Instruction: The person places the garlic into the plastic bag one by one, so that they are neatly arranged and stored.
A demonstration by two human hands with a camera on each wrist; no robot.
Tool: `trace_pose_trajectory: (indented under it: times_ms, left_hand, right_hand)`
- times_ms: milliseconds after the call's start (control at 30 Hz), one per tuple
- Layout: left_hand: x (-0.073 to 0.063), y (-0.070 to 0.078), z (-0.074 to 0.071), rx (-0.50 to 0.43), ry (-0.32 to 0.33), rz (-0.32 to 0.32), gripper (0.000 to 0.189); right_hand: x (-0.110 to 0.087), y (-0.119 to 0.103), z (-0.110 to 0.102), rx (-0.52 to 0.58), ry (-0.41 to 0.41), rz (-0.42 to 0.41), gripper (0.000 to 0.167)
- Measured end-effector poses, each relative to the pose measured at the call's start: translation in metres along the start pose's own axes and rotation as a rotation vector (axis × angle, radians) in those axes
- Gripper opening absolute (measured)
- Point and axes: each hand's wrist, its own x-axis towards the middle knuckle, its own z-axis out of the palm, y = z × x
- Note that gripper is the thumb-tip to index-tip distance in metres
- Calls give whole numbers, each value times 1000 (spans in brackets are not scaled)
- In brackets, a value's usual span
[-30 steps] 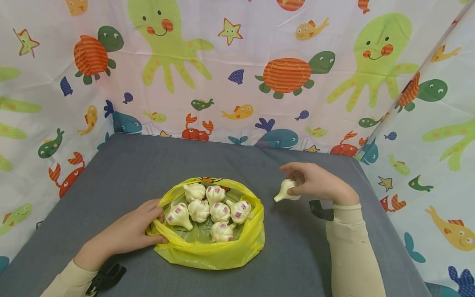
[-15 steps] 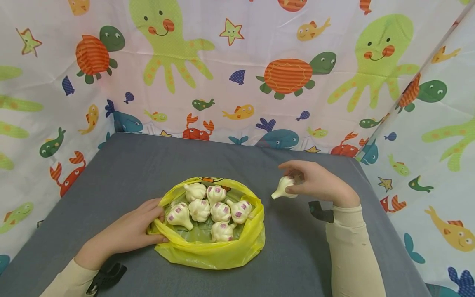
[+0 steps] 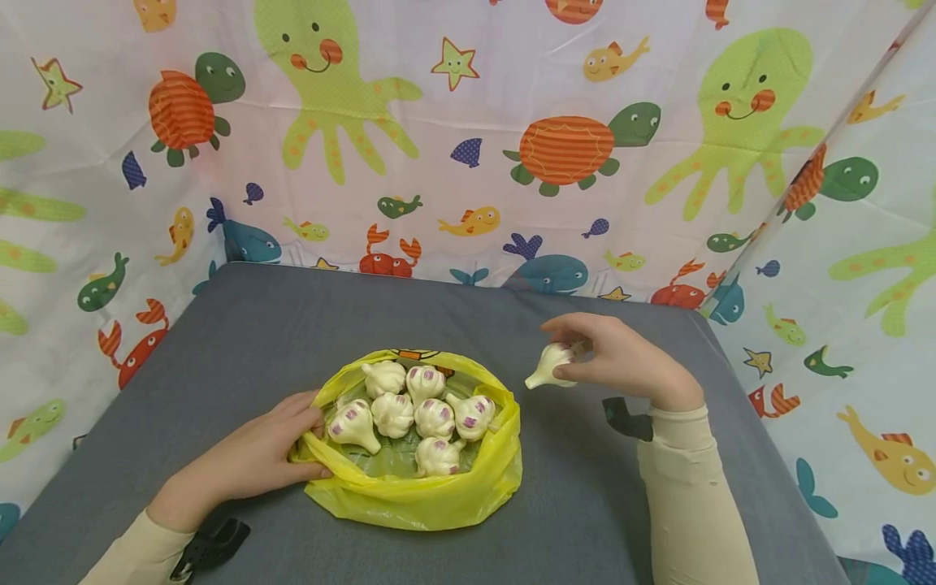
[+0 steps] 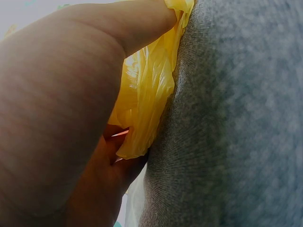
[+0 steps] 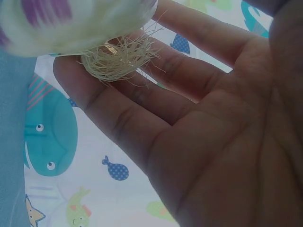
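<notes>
A yellow plastic bag stands open-mouthed on the grey cloth, its rim spread wide. Inside it lie several garlic bulbs, white with purple patches. My left hand grips the bag's left rim, and the left wrist view shows the crinkled yellow plastic between thumb and fingers. To the right of the bag, my right hand holds a single garlic bulb above the cloth, its stem pointing left toward the bag. In the right wrist view, its dry, stringy roots face the palm.
Grey cloth covers the table around the bag. A white curtain printed with sea animals rises behind the table and along both sides. Black straps sit at both wrists, over cream sleeves.
My right hand has moved a little left and slightly farther back with the garlic bulb, bringing it closer to the bag. The left hand and the bag have stayed in place.
</notes>
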Motion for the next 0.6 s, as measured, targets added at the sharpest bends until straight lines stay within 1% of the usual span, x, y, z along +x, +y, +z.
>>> trace_pose_trajectory:
  times_ms: [600]
  left_hand:
    - [0,2,-1,-3,-2,-2,44]
  right_hand:
    - [2,-11,3,-13,-3,-5,55]
